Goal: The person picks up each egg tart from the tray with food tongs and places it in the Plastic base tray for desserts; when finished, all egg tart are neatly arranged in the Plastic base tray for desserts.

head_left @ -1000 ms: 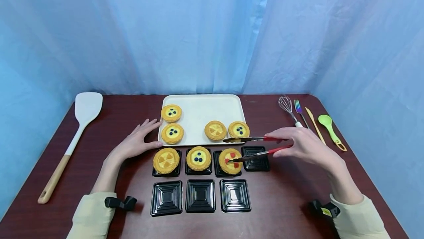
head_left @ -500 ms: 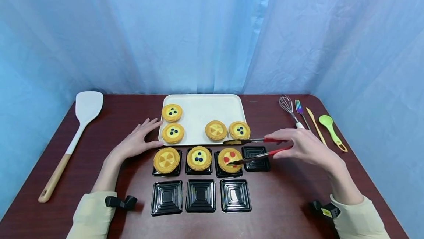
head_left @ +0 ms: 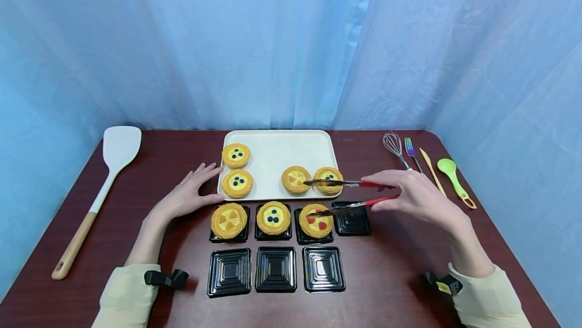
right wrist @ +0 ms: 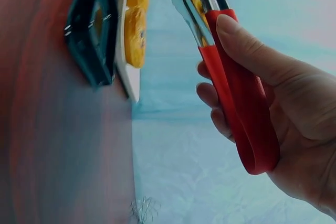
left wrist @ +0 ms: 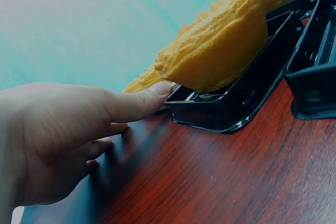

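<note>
Currently, the right hand [head_left: 416, 196] grips red-handled tongs [head_left: 345, 194], fingers and thumb curled round the handles [right wrist: 239, 108]. The tong arms are spread. The upper tip lies over the two tarts at the tray's near right; the lower tip lies over the red-dotted tart [head_left: 316, 220], which sits in the third black cup [head_left: 312, 237] of the back row. Whether either tip touches a tart cannot be determined.

The left hand [head_left: 186, 196] lies flat on the table [head_left: 136, 206], fingers straight and spread, holding nothing. Its fingertips are just beside the left edge of the white tray [head_left: 277, 153]. In the left wrist view the thumb [left wrist: 142, 100] touches the corner of a black cup [left wrist: 236, 103] holding a tart.

The tray carries four tarts: two blue-dotted at left, one orange and one blue-dotted at right. The back row has four cups; three are filled, and the rightmost [head_left: 351, 221] holds nothing. The front row consists of three unfilled cups [head_left: 275, 269].

A spatula [head_left: 97, 186] lies at far left. A whisk [head_left: 394, 147], fork [head_left: 410, 148], knife [head_left: 432, 169] and green spoon [head_left: 452, 176] lie at far right.
</note>
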Tool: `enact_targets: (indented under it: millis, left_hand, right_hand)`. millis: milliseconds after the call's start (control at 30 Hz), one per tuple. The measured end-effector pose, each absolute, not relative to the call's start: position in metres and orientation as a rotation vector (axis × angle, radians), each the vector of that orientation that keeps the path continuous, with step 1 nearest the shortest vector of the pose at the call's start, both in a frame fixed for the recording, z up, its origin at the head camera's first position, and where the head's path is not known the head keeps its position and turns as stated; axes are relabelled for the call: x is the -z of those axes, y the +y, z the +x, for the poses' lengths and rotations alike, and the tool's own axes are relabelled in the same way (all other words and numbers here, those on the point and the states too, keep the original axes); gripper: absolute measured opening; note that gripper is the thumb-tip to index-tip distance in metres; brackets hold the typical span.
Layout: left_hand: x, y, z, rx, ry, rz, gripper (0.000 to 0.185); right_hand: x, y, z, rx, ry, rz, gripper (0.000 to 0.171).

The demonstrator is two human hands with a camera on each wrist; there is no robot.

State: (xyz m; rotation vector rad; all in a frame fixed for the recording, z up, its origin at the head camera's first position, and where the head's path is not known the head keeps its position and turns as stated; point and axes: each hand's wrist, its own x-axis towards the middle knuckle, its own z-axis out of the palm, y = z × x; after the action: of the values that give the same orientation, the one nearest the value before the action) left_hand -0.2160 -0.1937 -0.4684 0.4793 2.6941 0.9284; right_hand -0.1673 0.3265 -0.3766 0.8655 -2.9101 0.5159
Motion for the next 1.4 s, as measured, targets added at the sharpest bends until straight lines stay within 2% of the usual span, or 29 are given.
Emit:
enact_targets:
  millis: [200,533,1033,1400]
  left_hand:
    - [0.468,-0.197,-0.215,-0.932,2.707,0.468,0.087]
    - [0.471,-0.192,-0.216,-0.958,2.692,0.475,0.084]
    - [0.466,-0.183,-0.217,-0.955,2.691,0.498,0.084]
    - [0.469,-0.179,-0.218,-0.962,2.682,0.499,0.083]
  right_hand:
    - [0.373,0.301,-0.192,-0.63,-2.855,0.824,0.063]
    - [0.38,0.235,-0.237,-0.519,-2.83,0.737,0.057]
    - [0.39,0.174,-0.269,-0.342,-2.96,0.858,0.061]
    - [0.391,0.158,-0.284,-0.238,-3.033,0.919,0.058]
